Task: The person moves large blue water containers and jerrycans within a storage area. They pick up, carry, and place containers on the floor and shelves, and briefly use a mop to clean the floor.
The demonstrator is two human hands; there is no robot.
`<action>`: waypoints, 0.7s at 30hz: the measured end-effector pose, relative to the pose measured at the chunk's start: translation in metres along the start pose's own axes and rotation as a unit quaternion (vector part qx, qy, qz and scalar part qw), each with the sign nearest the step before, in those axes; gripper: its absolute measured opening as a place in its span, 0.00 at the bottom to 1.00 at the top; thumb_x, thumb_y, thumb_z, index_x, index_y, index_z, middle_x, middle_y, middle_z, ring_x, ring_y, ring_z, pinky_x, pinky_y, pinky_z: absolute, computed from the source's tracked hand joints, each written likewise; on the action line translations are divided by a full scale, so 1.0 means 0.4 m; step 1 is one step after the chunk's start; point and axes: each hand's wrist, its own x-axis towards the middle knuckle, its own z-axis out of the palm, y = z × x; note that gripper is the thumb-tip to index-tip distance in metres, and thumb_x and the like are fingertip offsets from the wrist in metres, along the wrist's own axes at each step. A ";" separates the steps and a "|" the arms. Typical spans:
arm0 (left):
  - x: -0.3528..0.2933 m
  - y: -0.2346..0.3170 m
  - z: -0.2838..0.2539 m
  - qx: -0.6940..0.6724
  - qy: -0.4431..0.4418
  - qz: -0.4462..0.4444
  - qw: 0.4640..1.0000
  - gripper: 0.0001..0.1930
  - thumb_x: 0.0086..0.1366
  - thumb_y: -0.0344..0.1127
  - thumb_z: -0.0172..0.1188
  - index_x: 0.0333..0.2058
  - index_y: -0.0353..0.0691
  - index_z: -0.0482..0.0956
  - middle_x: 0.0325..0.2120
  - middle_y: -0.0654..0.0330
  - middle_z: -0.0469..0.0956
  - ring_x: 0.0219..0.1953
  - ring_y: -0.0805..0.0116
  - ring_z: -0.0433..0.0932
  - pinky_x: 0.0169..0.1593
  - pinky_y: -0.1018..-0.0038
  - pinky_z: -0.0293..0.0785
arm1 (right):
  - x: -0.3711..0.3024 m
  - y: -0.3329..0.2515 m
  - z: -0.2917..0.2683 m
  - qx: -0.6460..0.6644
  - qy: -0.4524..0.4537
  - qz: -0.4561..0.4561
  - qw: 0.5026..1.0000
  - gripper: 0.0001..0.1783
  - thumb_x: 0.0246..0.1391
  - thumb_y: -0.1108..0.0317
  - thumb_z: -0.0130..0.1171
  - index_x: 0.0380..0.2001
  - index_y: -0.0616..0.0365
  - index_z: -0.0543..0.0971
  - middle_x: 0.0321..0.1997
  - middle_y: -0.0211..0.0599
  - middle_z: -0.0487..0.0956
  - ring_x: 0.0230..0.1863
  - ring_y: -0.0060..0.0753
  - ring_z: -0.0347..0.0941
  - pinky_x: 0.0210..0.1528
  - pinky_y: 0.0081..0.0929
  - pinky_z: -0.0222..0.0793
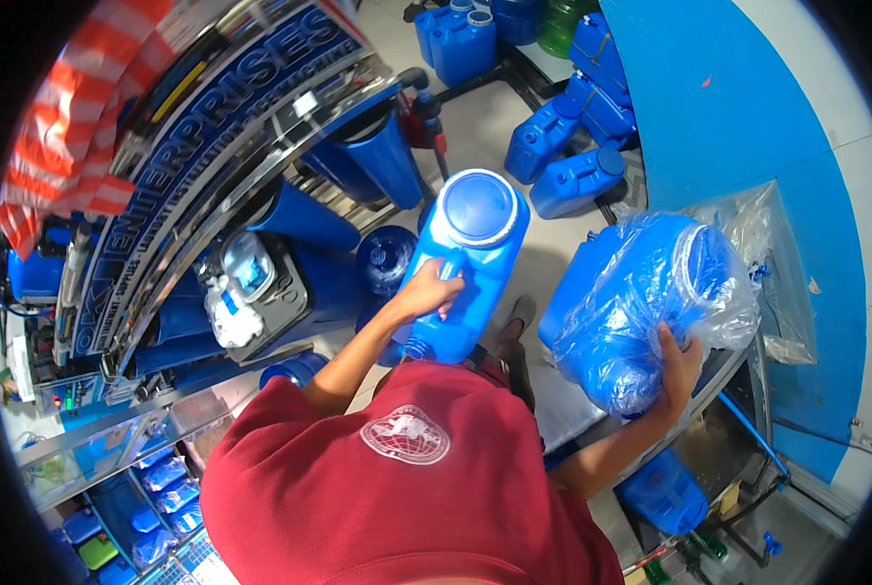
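In front of my body hangs a blue water jug [489, 268] with a wide, white-rimmed round cap. My left hand [430, 292] is closed around its handle. To the right, another blue jug [621, 302] stands wrapped in clear plastic, also with a white-rimmed round opening. My right hand [680, 366] presses against the near right side of that wrapping, its fingers curled into the gathered plastic. Beside the wrapped jug, loose clear plastic [782, 292] lies against the blue and white wall.
Several blue jugs [538, 138] stand on the floor ahead. At left, a signed counter [251, 146] has tall blue containers [309, 216] and a round blue bottle [387, 255] next to it. A blue jug [662, 492] lies in a metal sink area at lower right, near blue pipes [753, 429].
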 end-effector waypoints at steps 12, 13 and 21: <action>0.258 0.215 0.159 -0.110 0.167 0.066 0.978 0.07 0.57 0.26 0.54 0.27 0.42 0.63 0.10 0.66 0.62 0.09 0.74 0.63 0.14 0.74 0.65 | 0.517 -0.047 0.016 0.086 -0.184 -0.027 0.979 0.17 0.50 0.72 0.59 0.42 0.70 0.72 0.41 0.39 0.76 0.40 0.25 0.69 0.47 0.25 0.64; 0.271 0.224 0.163 -0.122 0.177 0.069 0.974 0.07 0.57 0.26 0.54 0.27 0.42 0.63 0.10 0.67 0.62 0.09 0.74 0.63 0.14 0.74 0.65 | 0.560 -0.063 0.021 0.093 -0.201 -0.028 0.975 0.17 0.50 0.72 0.59 0.42 0.70 0.72 0.40 0.39 0.76 0.40 0.25 0.69 0.46 0.24 0.64; 0.469 0.295 0.154 -0.229 0.210 0.120 0.943 0.07 0.58 0.25 0.53 0.29 0.41 0.63 0.10 0.66 0.61 0.08 0.73 0.63 0.13 0.74 0.65 | 0.860 -0.225 0.077 -0.077 -0.168 -0.023 0.982 0.22 0.50 0.64 0.61 0.43 0.70 0.71 0.41 0.42 0.76 0.41 0.28 0.70 0.45 0.26 0.66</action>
